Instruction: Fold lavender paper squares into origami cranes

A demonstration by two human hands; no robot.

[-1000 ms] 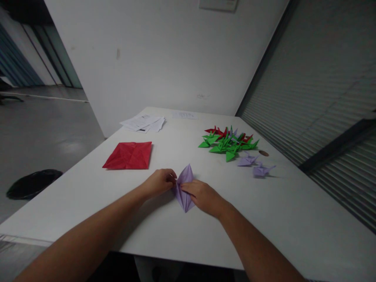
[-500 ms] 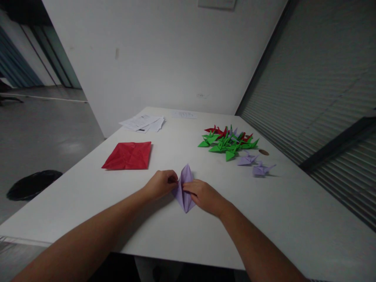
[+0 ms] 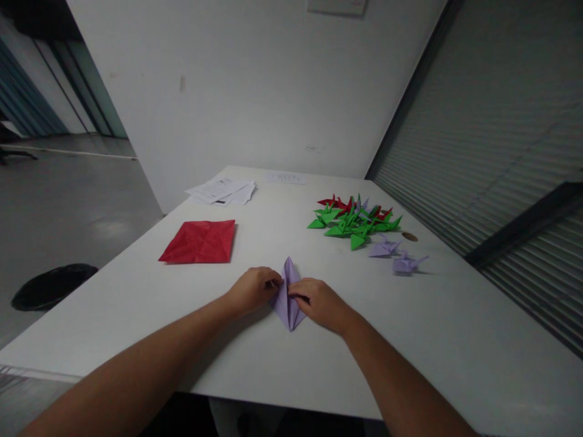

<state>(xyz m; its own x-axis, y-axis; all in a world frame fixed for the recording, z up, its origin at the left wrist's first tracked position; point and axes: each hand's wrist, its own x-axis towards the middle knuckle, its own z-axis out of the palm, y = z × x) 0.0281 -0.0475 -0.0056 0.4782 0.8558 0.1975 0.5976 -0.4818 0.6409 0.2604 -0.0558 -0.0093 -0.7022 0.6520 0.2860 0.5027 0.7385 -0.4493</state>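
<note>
A purple origami paper (image 3: 288,311), folded into a long diamond with a crease down its middle, lies on the white table between both hands. My left hand (image 3: 253,289) is closed, its fingertips pinching the paper's left side. From the right, my right hand (image 3: 321,301) has its fingers curled and pressed on the paper near the centre crease. Part of the paper is hidden under the fingertips. To the left is a creased red paper square (image 3: 200,241).
Green paper cranes (image 3: 348,224) and some red ones are heaped at the right back, with two purple cranes (image 3: 407,263) nearer me. Printed sheets (image 3: 223,190) lie at the back left of the table (image 3: 255,364). A black-lined bin (image 3: 52,288) stands on the floor at left.
My left hand has shifted slightly right along the purple paper, and its fingertips are closer to the middle crease. The right hand has barely moved. The paper sits slightly lower and to the right.
</note>
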